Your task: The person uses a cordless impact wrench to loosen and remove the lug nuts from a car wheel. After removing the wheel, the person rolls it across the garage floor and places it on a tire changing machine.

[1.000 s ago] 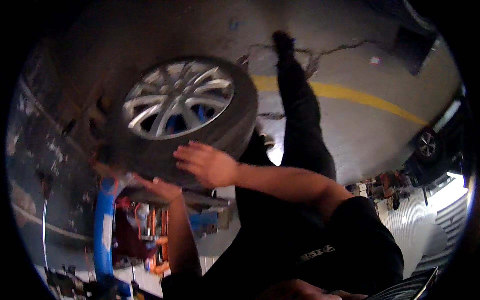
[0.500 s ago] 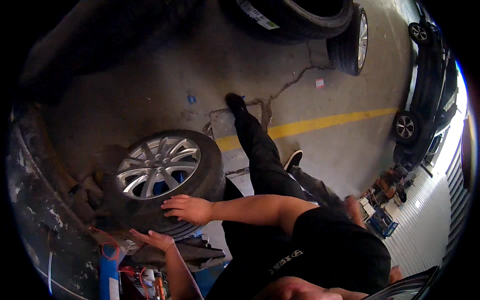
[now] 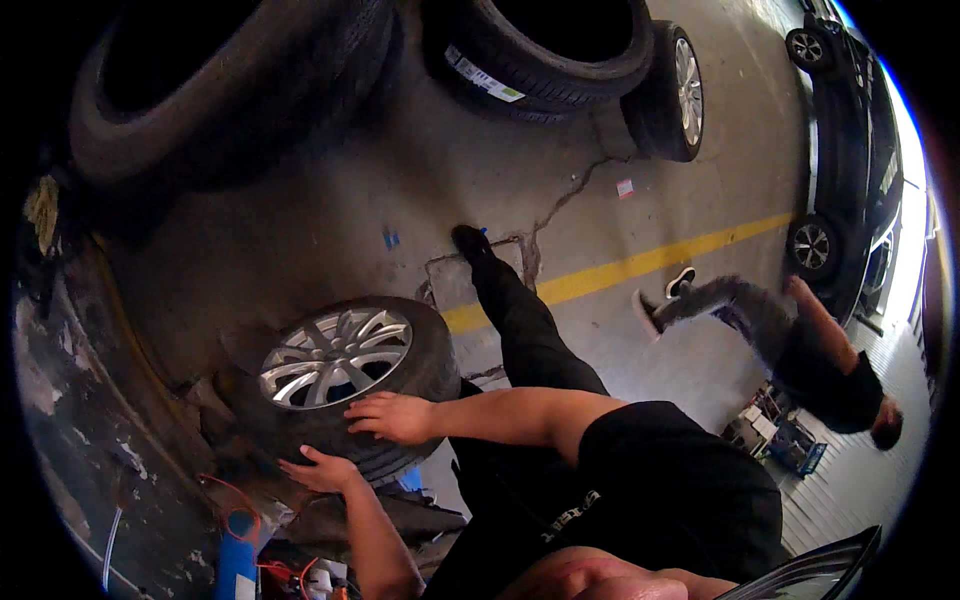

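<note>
A tyre mounted on a silver multi-spoke alloy wheel point(image 3: 383, 377) leans at a tilt in front of me, its rim face up and away. My right hand point(image 3: 392, 416) lies on the tyre's near side just below the rim, fingers stretched out and slightly apart. Lower down, my left hand point(image 3: 322, 470) is by the tread, thumb raised and fingers extended; whether its palm touches the rubber is hard to tell. Both hands are open and grip nothing. The tyre's underside and what supports it are hidden.
Loose tyres point(image 3: 500, 85) and another wheel with tyre point(image 3: 662, 95) stand ahead. A large dark tyre point(image 3: 235, 105) is at upper left. A blue cylinder point(image 3: 236, 560) with a red hose is lower left. On the right, another person point(image 3: 790, 340) is near a dark car point(image 3: 850, 150).
The view has shifted, showing more of the large tyre at upper left. The other person has moved right, out from behind my shoulder. My hands stay at the wheel.
</note>
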A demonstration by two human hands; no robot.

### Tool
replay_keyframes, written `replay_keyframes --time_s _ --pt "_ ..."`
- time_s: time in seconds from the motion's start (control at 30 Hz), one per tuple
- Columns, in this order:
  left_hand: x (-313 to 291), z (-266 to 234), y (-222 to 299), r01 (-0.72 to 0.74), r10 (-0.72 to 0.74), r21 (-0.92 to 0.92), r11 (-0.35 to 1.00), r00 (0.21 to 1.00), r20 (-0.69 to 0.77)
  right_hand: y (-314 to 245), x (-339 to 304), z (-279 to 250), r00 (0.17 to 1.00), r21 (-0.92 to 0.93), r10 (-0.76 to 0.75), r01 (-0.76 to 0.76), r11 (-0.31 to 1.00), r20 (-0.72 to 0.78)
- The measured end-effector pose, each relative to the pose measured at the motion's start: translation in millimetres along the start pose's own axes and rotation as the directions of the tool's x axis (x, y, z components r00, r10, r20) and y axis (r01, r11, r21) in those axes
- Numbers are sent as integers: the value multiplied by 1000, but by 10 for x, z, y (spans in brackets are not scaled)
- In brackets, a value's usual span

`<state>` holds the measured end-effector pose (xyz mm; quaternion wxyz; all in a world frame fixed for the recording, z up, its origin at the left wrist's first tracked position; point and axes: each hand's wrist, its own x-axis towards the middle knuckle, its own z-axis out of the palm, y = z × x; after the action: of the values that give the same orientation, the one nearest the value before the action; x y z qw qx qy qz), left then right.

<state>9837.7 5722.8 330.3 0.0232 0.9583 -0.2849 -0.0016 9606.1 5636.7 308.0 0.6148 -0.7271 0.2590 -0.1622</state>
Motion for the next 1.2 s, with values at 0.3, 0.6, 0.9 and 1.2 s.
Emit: replay_keyframes --time_s 0.3,0.6,0.9,1.2 --pt "18 -58 -40 26 -27 -31 999 1000 -7 1028 -1399 -1036 724 -190 681 -688 700 -115" --pt "64 -22 141 73 -73 2 997 990 121 1970 -3711 -1865 41 136 922 -986 101 -385" --pt "-344 -36 751 229 -332 342 911 900 283 1934 -3510 -2194 187 199 912 -941 273 -365" --pt "-503 -133 722 23 -364 545 838 767 528 2070 -2672 -3868 441 -41 403 -713 700 -802"
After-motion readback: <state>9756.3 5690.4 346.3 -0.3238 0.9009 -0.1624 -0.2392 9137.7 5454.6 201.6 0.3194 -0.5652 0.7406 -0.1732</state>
